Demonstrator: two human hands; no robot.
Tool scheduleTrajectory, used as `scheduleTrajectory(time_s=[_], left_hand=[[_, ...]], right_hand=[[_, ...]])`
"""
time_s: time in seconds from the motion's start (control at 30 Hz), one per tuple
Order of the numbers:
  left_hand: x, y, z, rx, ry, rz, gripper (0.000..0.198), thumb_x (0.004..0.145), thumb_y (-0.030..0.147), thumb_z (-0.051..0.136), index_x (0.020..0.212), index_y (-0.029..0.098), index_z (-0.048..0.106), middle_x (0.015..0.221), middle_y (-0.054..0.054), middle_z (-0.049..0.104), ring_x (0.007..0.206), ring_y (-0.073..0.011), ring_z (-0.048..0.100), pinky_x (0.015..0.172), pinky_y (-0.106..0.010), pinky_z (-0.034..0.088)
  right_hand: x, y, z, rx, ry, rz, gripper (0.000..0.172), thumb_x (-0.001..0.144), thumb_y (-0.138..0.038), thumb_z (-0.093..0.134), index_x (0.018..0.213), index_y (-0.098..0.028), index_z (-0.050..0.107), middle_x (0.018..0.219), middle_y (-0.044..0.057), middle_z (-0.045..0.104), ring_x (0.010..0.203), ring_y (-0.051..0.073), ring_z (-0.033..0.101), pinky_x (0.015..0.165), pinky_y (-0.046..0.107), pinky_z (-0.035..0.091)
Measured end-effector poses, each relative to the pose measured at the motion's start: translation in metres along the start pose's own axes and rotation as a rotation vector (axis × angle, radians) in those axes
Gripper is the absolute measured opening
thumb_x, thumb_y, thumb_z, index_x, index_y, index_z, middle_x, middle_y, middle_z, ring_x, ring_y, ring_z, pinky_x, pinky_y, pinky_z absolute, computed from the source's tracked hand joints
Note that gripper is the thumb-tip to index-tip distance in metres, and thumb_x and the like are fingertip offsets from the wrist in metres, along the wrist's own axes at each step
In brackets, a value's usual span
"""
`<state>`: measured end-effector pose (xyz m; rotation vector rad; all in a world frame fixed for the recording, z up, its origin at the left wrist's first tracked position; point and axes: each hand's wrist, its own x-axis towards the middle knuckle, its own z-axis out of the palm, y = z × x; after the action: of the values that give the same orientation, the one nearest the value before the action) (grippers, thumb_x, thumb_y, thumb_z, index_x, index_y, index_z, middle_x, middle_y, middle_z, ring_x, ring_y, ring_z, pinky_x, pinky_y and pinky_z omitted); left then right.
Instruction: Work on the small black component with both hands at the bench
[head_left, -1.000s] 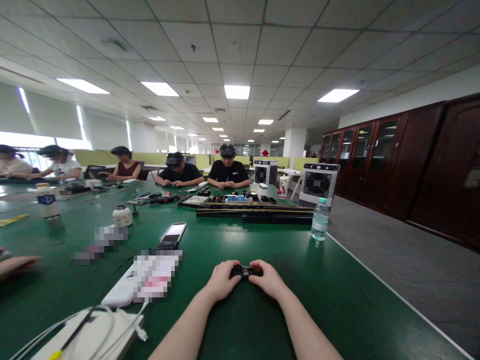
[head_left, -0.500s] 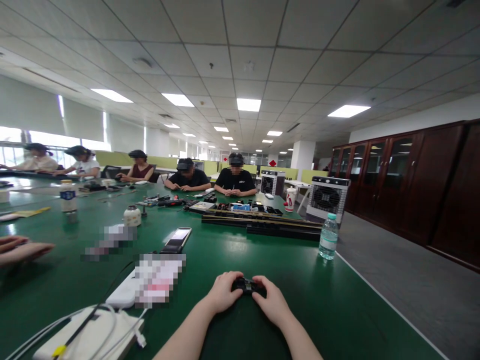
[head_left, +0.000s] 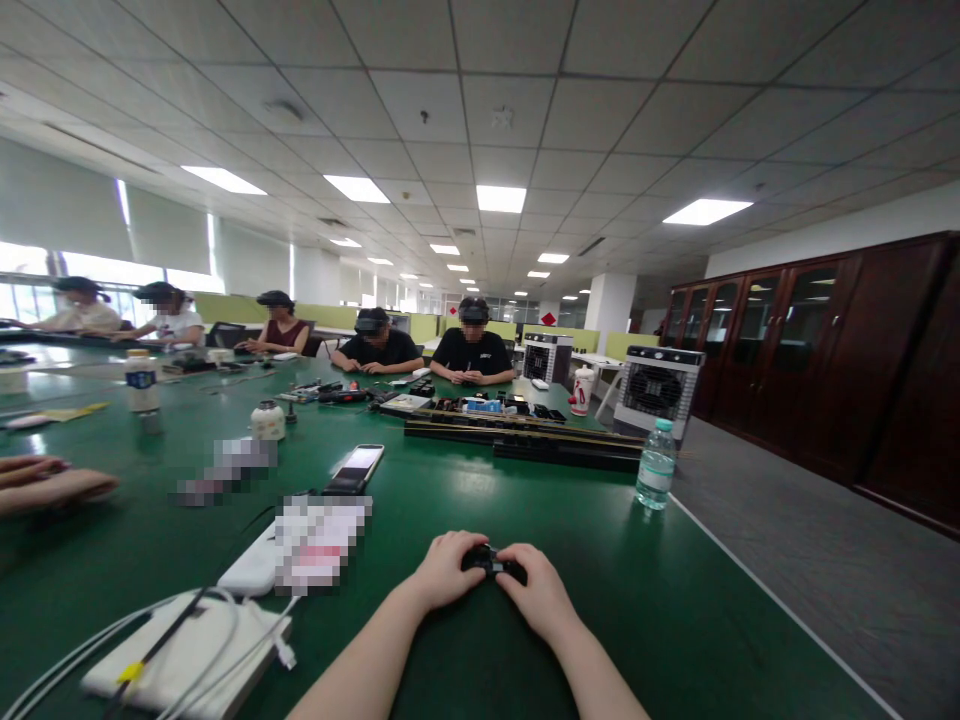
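Note:
A small black plastic part [head_left: 493,563] with a lighter patch in its middle is held low over the table in front of me. My left hand [head_left: 448,573] grips its left end between thumb and fingers. The right end is pinched the same way by my right hand [head_left: 538,590]. Fingers cover both ends, so its full shape and exact kind do not show. Beneath it is the green tabletop [head_left: 480,490].
Left of my hands lie a white box [head_left: 184,655] with cables, a white device [head_left: 251,565] and a phone [head_left: 356,468]. A water bottle [head_left: 656,468] stands at the right edge. Long black rails [head_left: 525,440] lie ahead. A neighbour's hands [head_left: 52,485] rest at far left.
Both hands have shifted slightly, and the right fingers sit a little closer to the left ones on the black part. The camera view has moved a little.

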<state>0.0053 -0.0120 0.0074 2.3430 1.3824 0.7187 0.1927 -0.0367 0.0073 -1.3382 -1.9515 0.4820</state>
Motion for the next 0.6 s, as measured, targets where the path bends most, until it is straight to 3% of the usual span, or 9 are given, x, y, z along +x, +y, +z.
scheduleTrajectory(time_s=[0.6], left_hand=[[0.0005,-0.0033,0.0016,0.009,-0.004,-0.015,0.045,0.072,0.032,0.057,0.116,0.026,0.057,0.115,-0.002,0.062,0.11,-0.0226,0.051,0.099,-0.036,0.034]], right_hand=[[-0.0018,-0.0052,-0.0018,-0.063,-0.029,0.001,0.021,0.074,-0.025,0.055,0.093,-0.025,0.065,0.104,0.004,0.063,0.099,0.021,0.056,0.09,0.035,0.04]])
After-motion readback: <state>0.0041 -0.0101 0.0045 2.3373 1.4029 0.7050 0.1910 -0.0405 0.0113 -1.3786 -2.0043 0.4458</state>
